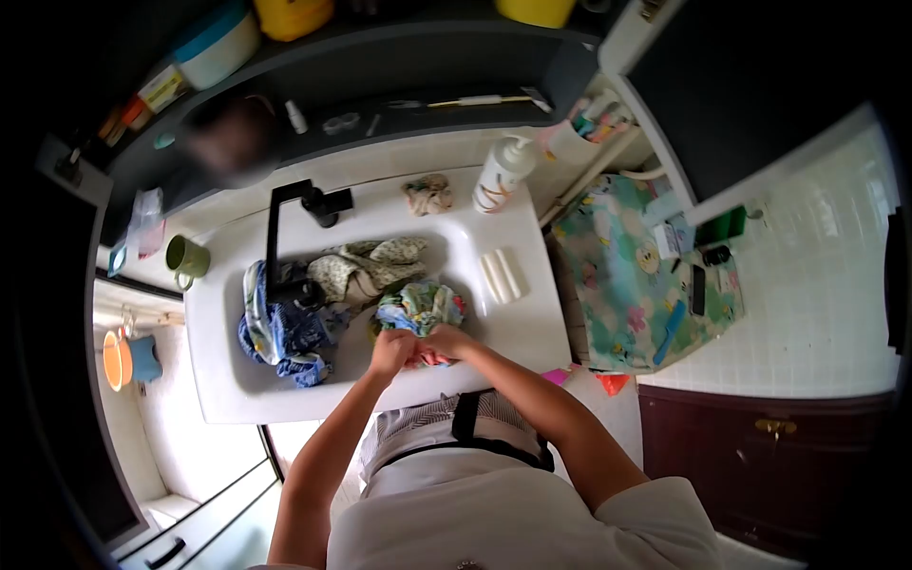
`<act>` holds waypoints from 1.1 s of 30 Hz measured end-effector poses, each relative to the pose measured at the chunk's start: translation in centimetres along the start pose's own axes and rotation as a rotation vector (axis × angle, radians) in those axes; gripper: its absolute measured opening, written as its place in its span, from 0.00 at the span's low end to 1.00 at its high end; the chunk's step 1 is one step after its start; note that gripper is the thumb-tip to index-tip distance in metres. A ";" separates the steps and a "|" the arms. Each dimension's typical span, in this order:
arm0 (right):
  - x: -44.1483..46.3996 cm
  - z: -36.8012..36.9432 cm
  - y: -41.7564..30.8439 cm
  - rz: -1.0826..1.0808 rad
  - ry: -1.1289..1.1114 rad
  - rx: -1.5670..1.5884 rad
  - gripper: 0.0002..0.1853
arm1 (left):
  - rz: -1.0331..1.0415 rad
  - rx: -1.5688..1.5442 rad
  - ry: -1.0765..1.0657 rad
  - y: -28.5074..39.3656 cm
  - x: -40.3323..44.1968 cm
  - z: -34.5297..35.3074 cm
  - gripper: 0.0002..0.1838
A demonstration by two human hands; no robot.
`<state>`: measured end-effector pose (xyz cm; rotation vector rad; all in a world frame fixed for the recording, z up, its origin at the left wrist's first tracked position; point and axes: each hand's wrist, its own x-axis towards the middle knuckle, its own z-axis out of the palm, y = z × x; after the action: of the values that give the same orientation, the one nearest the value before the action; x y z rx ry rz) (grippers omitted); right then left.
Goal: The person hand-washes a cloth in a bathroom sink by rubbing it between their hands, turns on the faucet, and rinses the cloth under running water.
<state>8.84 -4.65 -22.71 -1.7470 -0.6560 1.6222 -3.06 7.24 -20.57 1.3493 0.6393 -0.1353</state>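
Observation:
A bunched, multicoloured patterned cloth garment (423,306) lies at the right side of the white sink basin (446,249). My left hand (394,352) and my right hand (446,343) are close together at its near edge, fingers closed on the fabric. A reddish part of the cloth shows between and below them. Beside it in the basin are an olive patterned cloth (375,268) and a blue and white garment (290,328). The black faucet (274,237) reaches over these. Two long white soap bars (501,275) rest on the sink's right ledge.
A pump bottle (504,173) and a crumpled cloth (427,194) stand and lie along the back ledge. The green mug (187,261) is at the left corner. To the right is a floral-covered table (608,275) with a blue comb (670,332). A dark shelf (380,119) runs above.

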 end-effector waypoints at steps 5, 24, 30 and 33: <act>2.8 -1.5 2.4 0.198 0.203 -0.145 0.18 | -0.412 -0.236 0.094 -1.5 4.8 1.2 0.15; 13.1 -3.1 1.9 0.372 0.485 -0.202 0.24 | -0.342 0.199 0.703 -1.4 11.3 -1.2 0.13; 6.6 -6.1 0.9 -0.049 0.412 0.664 0.20 | -0.076 0.028 0.512 -4.8 8.0 -2.6 0.12; 4.2 -6.1 -5.5 -0.139 0.502 -0.469 0.32 | -0.069 0.042 0.546 -5.4 6.0 -2.4 0.11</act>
<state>15.73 1.25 -21.29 -2.2705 -0.9278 0.9157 -1.33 9.74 -28.47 1.4119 1.1458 0.1736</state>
